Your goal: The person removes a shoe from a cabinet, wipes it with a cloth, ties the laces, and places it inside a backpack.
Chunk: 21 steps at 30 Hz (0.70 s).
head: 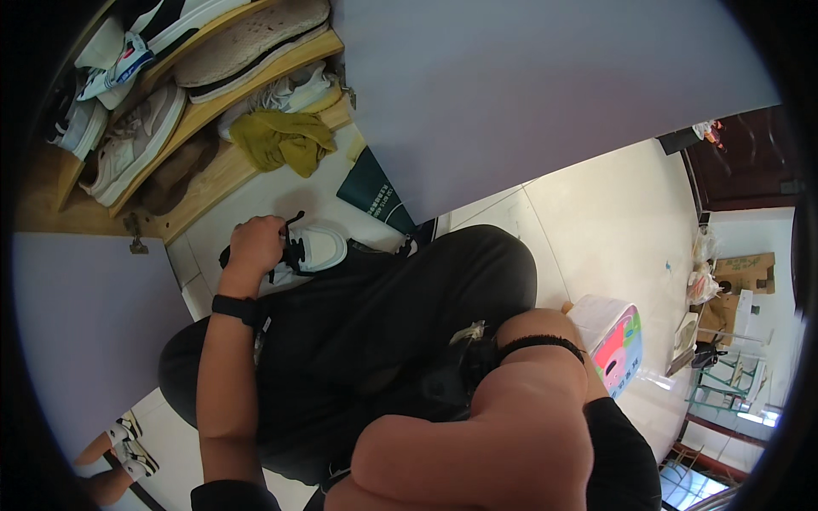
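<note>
My left hand (257, 241), with a black band on its wrist, is closed at the opening of a white shoe (323, 249) with black laces. The shoe stands on the tiled floor between my knees and the cabinet, and my fingers hide its heel part. One black lace end sticks up beside my knuckles. My right hand (473, 441) is large and close to the camera, bent at a wrist with a black bracelet (543, 342). Its fingertips run out of the bottom of the view, so whether it holds anything is hidden.
Before me is a shoe cabinet with wooden shelves (275, 64), several shoes, and two open grey doors (543, 83) (96, 319). A mustard cloth (284, 137) hangs over its lower edge. A dark green printed bag (377, 195) and a pink-printed package (617, 348) stand nearby. Another person's feet (133, 447) show lower left.
</note>
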{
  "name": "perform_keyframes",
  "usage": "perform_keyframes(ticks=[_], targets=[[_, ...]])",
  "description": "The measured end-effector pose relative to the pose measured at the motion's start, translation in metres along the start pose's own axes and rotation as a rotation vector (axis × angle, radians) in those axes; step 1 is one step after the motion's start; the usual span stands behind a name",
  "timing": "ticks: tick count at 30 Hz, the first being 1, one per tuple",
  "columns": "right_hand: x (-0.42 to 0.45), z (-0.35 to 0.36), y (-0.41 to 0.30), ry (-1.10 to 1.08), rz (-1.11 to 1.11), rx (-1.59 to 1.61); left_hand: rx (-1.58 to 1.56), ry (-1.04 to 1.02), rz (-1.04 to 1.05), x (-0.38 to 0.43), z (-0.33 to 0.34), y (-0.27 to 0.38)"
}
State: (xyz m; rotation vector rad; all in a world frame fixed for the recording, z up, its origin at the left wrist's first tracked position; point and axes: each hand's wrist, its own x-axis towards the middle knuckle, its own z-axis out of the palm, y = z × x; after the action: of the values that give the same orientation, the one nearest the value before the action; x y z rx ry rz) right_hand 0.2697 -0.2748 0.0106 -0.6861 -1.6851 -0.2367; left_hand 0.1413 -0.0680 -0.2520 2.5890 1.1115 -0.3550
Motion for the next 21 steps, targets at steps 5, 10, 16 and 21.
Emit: perform_keyframes(ticks=[5,10,16,21], targets=[[-0.007,-0.012,0.028,-0.23,-0.246,0.129,0.013,-0.04,-0.028,-0.006,-0.002,-0.001],[0.007,-0.031,0.016,-0.484,-0.288,0.086,0.0,-0.057,-0.052,-0.009,-0.001,-0.005],[0.005,-0.018,0.012,-0.389,0.024,0.105,0.027,-0.014,0.005,-0.007,-0.001,-0.006],[-0.007,-0.019,0.017,-0.186,0.1,0.09,-0.001,-0.042,-0.032,-0.007,0.001,-0.007]])
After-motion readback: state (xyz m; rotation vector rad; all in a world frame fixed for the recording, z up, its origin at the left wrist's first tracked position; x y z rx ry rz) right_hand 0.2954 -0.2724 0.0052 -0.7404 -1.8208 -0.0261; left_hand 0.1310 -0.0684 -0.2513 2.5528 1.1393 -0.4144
